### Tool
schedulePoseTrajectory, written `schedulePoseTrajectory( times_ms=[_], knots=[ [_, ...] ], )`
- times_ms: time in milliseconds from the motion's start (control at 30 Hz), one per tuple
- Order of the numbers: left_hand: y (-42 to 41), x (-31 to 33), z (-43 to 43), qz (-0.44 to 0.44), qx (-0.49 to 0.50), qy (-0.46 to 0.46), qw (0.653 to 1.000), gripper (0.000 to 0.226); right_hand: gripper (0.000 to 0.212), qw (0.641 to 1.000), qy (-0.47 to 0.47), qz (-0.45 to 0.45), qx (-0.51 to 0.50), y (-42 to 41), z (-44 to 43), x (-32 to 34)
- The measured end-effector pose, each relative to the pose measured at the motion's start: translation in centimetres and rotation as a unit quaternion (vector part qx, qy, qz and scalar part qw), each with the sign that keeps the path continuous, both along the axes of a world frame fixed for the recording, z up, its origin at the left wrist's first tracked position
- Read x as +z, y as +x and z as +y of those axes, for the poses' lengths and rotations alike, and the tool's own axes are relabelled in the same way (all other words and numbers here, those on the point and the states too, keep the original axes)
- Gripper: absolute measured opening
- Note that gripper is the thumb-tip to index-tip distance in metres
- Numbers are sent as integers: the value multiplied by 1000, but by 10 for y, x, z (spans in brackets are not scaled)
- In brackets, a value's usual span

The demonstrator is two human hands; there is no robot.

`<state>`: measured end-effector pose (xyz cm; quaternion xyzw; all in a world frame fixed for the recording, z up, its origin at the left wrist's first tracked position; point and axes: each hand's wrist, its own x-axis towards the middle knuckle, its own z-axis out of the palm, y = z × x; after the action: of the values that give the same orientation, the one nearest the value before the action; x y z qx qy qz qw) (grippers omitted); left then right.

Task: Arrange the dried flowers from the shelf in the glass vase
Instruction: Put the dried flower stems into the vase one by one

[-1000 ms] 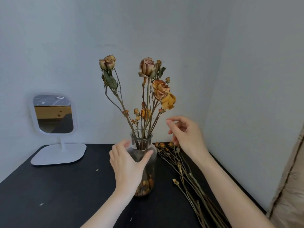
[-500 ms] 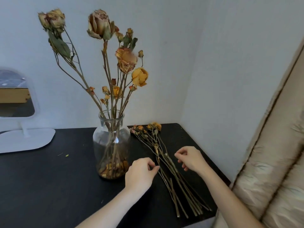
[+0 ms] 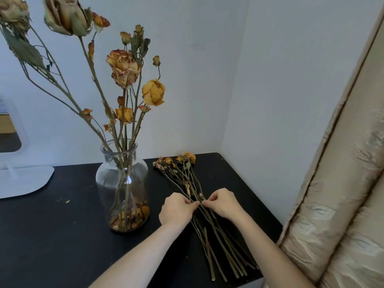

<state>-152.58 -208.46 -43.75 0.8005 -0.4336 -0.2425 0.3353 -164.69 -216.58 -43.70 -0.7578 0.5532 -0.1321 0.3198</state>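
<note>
A clear glass vase (image 3: 122, 183) stands on the black shelf (image 3: 62, 235), holding several tall dried roses (image 3: 124, 67) with fallen petals at its bottom. To its right a loose bundle of dried flowers (image 3: 187, 169) lies flat, small orange heads toward the wall, stems toward me. My left hand (image 3: 176, 208) and my right hand (image 3: 222, 202) meet over the middle of the bundle, and the fingertips of both pinch stems there. Which stem each hand pinches is too fine to tell.
A white stand mirror (image 3: 18, 179) sits at the back left of the shelf. White walls close the corner behind and to the right. A beige patterned curtain (image 3: 342, 194) hangs at the right, past the shelf's right edge. Small crumbs lie left of the vase.
My left hand let go of the vase and both hands came down to the bundle on the shelf. Their fingertips now meet on the stems. My view shifted right and closer.
</note>
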Motion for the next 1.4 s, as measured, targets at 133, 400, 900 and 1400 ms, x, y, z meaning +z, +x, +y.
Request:
schedulePoseTrajectory(
  times_ms=[133,400,900,1400],
  knots=[
    [-4,-1,-6,13,-2,23,1000,27,24,1000,-12,-15,-2,-5,0,5],
    [-10,0,-10,80,18,31,996,21,23,1000,-20,-10,3,-10,2,4],
    [-3,14,-14,225,68,-84,968,16,17,994,-91,-59,-25,-14,-1,18],
    [8,33,-4,296,56,-147,942,7,11,985,-100,-133,-51,-19,0,31]
  ],
)
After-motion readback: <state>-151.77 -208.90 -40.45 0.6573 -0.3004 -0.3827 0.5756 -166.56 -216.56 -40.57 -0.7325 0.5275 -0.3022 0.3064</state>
